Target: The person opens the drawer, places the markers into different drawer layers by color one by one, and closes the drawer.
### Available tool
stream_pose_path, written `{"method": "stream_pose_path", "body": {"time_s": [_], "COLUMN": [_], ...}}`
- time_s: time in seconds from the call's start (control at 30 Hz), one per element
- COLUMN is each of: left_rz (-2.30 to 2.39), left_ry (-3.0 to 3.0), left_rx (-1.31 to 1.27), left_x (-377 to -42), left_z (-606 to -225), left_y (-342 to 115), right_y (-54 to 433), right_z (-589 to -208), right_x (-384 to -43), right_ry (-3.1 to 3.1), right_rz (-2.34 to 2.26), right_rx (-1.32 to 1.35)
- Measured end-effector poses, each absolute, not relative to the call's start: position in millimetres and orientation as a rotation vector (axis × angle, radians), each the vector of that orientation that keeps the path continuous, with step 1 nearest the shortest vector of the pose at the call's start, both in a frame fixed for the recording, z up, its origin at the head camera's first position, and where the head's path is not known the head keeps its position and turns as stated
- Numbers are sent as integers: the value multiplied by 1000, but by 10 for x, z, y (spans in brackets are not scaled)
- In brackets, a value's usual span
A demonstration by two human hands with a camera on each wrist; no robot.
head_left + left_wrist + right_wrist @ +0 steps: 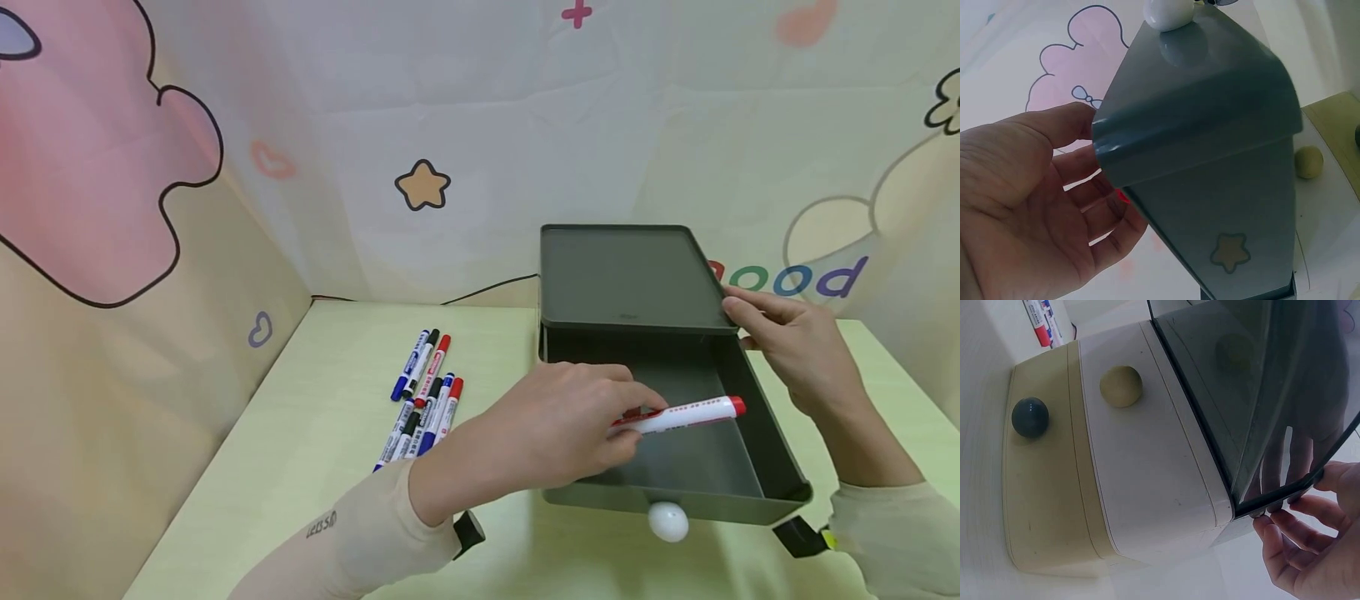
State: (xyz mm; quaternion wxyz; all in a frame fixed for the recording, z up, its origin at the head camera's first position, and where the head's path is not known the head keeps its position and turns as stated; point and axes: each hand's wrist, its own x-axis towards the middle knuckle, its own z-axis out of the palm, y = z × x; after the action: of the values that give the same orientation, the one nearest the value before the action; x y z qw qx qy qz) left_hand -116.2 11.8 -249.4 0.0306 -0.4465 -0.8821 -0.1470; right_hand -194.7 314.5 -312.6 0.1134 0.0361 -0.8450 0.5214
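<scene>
My left hand (558, 425) pinches a white marker with a red cap (697, 414) over the pulled-out dark green drawer (600, 497). The marker lies nearly level, its red end pointing right. In the left wrist view, only a bit of red shows behind the drawer's edge, beside the left fingers (1107, 219). A white round knob (668, 522) sits on the drawer front. My right hand (806, 350) grips the right edge of the drawer unit's dark green top (622, 275), thumb on the rim. In the right wrist view, its fingertips are at the dark corner.
Several markers with blue, black and red caps (431, 367) lie on the pale green table (285, 492), left of the unit. Below the open drawer are a white drawer (1147, 450) with a yellowish knob and a beige drawer (1047, 487) with a dark knob. A patterned curtain (480, 125) hangs behind.
</scene>
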Motion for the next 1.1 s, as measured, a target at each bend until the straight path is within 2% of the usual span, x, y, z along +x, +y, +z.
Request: {"method": "stream_pose_path", "body": {"time_s": [1.1], "left_rz": [-414], "left_ry": [-2744], "left_rx": [-1394], "left_x": [-1155], "left_z": [-2585], "left_y": [75], "right_y": [3133], "right_z": [-3124], "right_x": [-1940], "right_ry": [-2453], "right_rz": [1568], "right_rx": [136]}}
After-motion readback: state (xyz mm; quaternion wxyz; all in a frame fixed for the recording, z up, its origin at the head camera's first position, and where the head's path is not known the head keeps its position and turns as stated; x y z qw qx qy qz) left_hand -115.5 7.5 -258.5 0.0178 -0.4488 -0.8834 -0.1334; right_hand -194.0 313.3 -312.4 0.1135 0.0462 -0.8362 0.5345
